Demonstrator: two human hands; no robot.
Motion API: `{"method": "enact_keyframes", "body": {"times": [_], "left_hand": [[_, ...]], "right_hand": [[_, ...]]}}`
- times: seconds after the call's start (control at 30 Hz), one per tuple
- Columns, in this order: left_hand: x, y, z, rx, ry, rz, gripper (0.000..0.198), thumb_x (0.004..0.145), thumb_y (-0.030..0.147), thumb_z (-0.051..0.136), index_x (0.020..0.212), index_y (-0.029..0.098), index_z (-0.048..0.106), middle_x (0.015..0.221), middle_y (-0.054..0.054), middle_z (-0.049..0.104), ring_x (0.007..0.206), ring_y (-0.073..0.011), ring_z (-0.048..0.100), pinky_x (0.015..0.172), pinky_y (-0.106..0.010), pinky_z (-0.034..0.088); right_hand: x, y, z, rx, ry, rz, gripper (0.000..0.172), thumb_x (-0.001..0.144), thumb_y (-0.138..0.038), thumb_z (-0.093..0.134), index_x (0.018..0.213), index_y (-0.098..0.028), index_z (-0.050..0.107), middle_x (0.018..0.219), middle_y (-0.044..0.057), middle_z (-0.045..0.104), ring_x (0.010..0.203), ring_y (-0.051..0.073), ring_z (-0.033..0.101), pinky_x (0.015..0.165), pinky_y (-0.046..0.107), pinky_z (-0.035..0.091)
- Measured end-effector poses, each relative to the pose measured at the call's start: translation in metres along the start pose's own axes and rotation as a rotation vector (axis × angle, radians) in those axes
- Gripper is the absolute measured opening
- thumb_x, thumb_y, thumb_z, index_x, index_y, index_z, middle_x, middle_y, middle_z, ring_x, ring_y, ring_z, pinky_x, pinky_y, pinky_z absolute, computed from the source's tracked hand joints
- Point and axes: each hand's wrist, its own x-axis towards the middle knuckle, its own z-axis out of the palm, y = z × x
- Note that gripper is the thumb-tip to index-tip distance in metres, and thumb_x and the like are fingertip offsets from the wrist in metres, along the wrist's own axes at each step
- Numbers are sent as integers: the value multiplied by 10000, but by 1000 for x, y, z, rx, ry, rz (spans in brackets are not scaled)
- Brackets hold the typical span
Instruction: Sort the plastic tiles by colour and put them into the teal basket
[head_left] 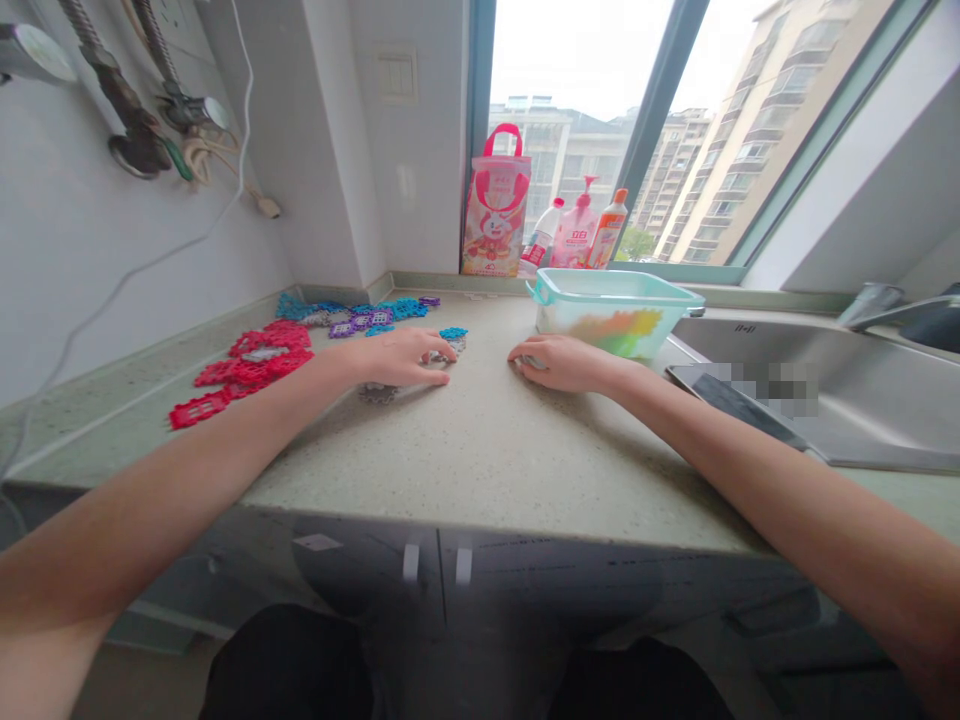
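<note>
Speckled countertop [480, 460] running along the wall beneath a sliding window [664, 80], seen from where one stands in the room. Stainless-steel sink [900, 390], set into the right end of the surface. Pale turquoise plastic tub [551, 318], standing just left of the sink; orange, yellow and green contents show through its wall. Dark flat slab [765, 425], lying at the sink's near-left edge, its surface partly blurred out. Pink carrier bag [499, 215] with a rabbit figure, upright before the glass. Red lattice pieces [277, 372], heaped at the left of the counter; behind them, toward the corner, blue lattice pieces [409, 308] mingle with purple lattice pieces [379, 318]. To the right of the bag, in a row: clear bottle [541, 240], pink pump bottle [576, 235] and orange-capped bottle [607, 230]. Left hand [401, 355], low over the middle of the counter, thumb and forefinger apart; whether it grips anything cannot be told. Right hand [551, 360], in front of the tub, fingers curled down over a greyish item [533, 362]; whether they clamp it is hidden. Grey lattice piece [379, 393], on the counter beneath the left hand.
</note>
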Motion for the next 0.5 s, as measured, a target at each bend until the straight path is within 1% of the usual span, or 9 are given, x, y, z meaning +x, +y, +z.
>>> {"method": "enact_keyframes", "body": {"times": [0.23, 0.37, 0.5], "left_hand": [[0, 0, 0, 1, -8, -2, 533, 1011, 578, 634, 1429, 264, 733, 1479, -102, 698, 1113, -246, 711, 962, -328, 510], [-1, 1, -1, -10, -8, -7, 535, 1005, 575, 639, 1428, 263, 737, 1478, -108, 695, 1121, -262, 711, 966, -346, 509], [0, 1, -1, -16, -10, -1, 531, 1003, 573, 644, 1422, 262, 742, 1459, -118, 700, 1099, -270, 717, 955, -363, 517]], "right_hand": [[0, 0, 0, 9, 8, -3, 403, 1094, -278, 500, 1364, -183, 784, 1289, 173, 806, 1147, 326, 771, 1004, 424, 577], [0, 0, 0, 24, 9, -3, 409, 1087, -277, 505, 1364, -174, 787, 1294, 190, 803, 1150, 346, 771, 1004, 452, 584], [0, -2, -1, 23, 8, 3, 414, 1085, -280, 499, 1366, -193, 790, 1306, 171, 803, 1170, 325, 769, 1031, 432, 577]]}}
